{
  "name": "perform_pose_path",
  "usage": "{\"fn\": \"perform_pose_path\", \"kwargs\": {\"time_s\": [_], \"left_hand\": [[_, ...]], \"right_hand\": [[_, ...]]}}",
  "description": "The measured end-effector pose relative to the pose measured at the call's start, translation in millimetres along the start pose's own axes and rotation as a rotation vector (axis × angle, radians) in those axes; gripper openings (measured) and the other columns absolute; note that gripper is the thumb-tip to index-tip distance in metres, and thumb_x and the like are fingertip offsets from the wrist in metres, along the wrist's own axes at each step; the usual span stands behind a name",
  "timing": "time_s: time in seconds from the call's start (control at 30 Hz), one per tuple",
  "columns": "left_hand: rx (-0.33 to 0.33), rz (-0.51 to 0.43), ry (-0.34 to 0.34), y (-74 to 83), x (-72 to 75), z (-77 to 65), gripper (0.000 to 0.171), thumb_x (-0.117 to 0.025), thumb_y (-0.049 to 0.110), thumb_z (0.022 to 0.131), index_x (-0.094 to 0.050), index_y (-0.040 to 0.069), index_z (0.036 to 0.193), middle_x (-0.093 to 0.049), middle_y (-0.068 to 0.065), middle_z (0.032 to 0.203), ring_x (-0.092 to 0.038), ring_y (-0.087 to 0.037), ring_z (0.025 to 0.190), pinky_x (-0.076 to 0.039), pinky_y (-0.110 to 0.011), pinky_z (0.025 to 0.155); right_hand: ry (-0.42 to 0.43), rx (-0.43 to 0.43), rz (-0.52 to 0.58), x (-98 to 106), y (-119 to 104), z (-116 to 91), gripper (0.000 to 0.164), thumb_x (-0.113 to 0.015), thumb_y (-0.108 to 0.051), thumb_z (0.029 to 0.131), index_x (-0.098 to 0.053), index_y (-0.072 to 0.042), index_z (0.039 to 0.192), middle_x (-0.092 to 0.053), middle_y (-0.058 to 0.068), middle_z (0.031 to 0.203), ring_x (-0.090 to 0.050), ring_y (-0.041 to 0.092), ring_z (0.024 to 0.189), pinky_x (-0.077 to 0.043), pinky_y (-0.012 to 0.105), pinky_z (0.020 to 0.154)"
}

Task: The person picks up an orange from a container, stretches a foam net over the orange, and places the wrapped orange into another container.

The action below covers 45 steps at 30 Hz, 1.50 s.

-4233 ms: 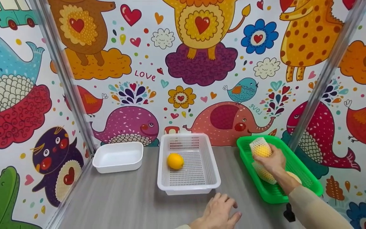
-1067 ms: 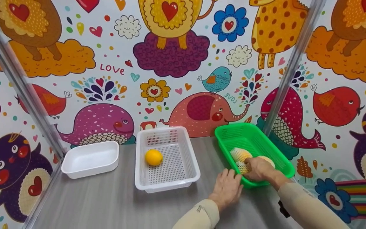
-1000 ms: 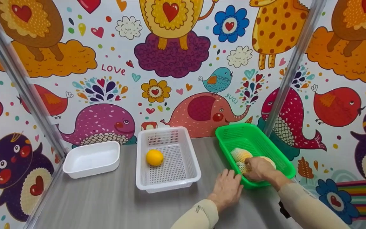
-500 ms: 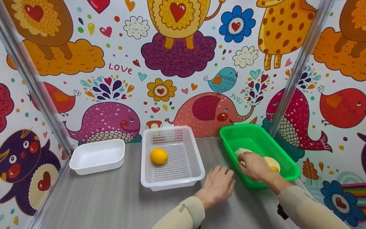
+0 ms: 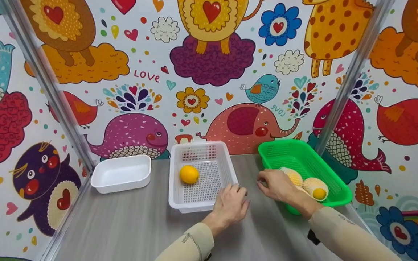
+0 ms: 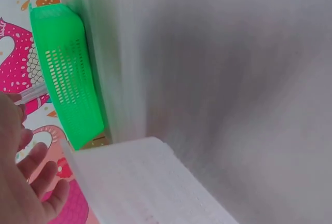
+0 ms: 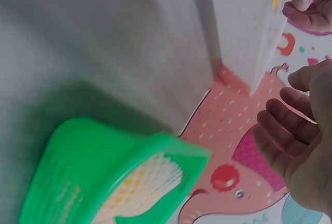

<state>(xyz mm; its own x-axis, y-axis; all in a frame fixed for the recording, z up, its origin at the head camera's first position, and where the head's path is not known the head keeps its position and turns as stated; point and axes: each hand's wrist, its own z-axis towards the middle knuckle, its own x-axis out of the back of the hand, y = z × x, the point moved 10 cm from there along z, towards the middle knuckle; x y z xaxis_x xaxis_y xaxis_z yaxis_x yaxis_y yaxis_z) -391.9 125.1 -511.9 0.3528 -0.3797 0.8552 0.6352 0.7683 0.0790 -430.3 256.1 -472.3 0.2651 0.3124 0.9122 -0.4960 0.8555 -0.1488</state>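
Observation:
My left hand point(image 5: 229, 203) is over the near right corner of the white perforated basket point(image 5: 175, 203), its fingers relaxed and holding nothing. In the basket lies one bare yellow-orange fruit point(image 5: 189, 174). My right hand point(image 5: 276, 184) hovers at the left rim of the green basket point(image 5: 334, 201), fingers loosely bent around nothing; the right wrist view shows its bare palm point(image 7: 311, 182). Inside the green basket are several yellow fruits in white foam net sleeves, one with its yellow end point(image 5: 319, 194) peeking out. My right hand and forearm partly cover the others.
A small white tub point(image 5: 122, 177) stands at the left, against the back of the grey table point(image 5: 122, 224). Cartoon-printed walls with metal corner posts point(image 5: 47, 83) enclose the table at the back and sides.
My right hand held a netted fruit above the green basket; that fruit now lies in the basket. Lately the right hand has come up and left, and the left hand has moved left to the white basket.

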Motion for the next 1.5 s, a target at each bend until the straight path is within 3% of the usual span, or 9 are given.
{"fn": "perform_pose_path", "kwargs": {"time_s": [0.17, 0.37, 0.57, 0.93, 1.13, 1.5], "left_hand": [[0.037, -0.015, 0.016, -16.5, 13.4, -6.8, 0.022, -0.068, 0.039, 0.100, -0.072, 0.020, 0.108, -0.066, 0.002, 0.096, -0.059, -0.018, 0.088, -0.053, -0.034, 0.078], [0.092, -0.053, 0.029, -42.5, 24.5, -18.0, 0.024, -0.070, 0.039, 0.100, -0.073, 0.018, 0.111, -0.068, 0.001, 0.099, -0.058, -0.019, 0.090, -0.052, -0.036, 0.083], [0.131, 0.030, 0.062, -67.8, 33.1, -31.6, 0.032, -0.071, 0.045, 0.099, -0.073, 0.016, 0.114, -0.068, 0.000, 0.100, -0.056, -0.020, 0.091, -0.049, -0.037, 0.083], [0.189, 0.179, 0.085, -102.9, 30.9, -56.6, 0.039, -0.073, 0.050, 0.095, -0.070, 0.013, 0.110, -0.058, -0.004, 0.096, -0.053, -0.024, 0.094, -0.046, -0.040, 0.082], [0.205, 0.200, 0.121, -112.7, 30.1, -72.4, 0.038, -0.073, 0.049, 0.095, -0.068, 0.013, 0.107, -0.057, -0.005, 0.098, -0.053, -0.026, 0.094, -0.045, -0.041, 0.080], [0.228, 0.173, 0.189, -116.5, 29.9, -91.5, 0.035, -0.074, 0.048, 0.093, -0.067, 0.015, 0.102, -0.058, -0.004, 0.096, -0.054, -0.025, 0.092, -0.043, -0.041, 0.077]], "right_hand": [[0.025, 0.038, 0.021, 2, -17, 15, 0.015, -0.082, -0.025, 0.090, -0.076, -0.012, 0.097, -0.071, 0.002, 0.087, -0.065, 0.016, 0.076, -0.059, 0.036, 0.071], [-0.043, -0.052, 0.066, -3, -26, 32, 0.028, -0.085, -0.032, 0.089, -0.076, -0.016, 0.111, -0.075, 0.003, 0.101, -0.069, 0.017, 0.087, -0.063, 0.037, 0.080], [-0.079, -0.108, 0.096, -15, -35, 48, 0.037, -0.086, -0.035, 0.088, -0.074, -0.018, 0.118, -0.075, 0.002, 0.108, -0.069, 0.018, 0.090, -0.063, 0.040, 0.082], [-0.102, -0.186, 0.163, -47, -44, 76, 0.046, -0.087, -0.038, 0.087, -0.072, -0.013, 0.122, -0.072, 0.007, 0.115, -0.068, 0.023, 0.095, -0.063, 0.046, 0.084], [-0.120, -0.227, 0.173, -65, -51, 91, 0.044, -0.085, -0.037, 0.088, -0.071, -0.012, 0.122, -0.071, 0.008, 0.117, -0.068, 0.026, 0.102, -0.061, 0.046, 0.091], [-0.211, -0.300, 0.208, -99, -61, 107, 0.059, -0.086, -0.044, 0.087, -0.067, -0.013, 0.132, -0.071, 0.008, 0.125, -0.068, 0.025, 0.104, -0.058, 0.048, 0.098]]}}
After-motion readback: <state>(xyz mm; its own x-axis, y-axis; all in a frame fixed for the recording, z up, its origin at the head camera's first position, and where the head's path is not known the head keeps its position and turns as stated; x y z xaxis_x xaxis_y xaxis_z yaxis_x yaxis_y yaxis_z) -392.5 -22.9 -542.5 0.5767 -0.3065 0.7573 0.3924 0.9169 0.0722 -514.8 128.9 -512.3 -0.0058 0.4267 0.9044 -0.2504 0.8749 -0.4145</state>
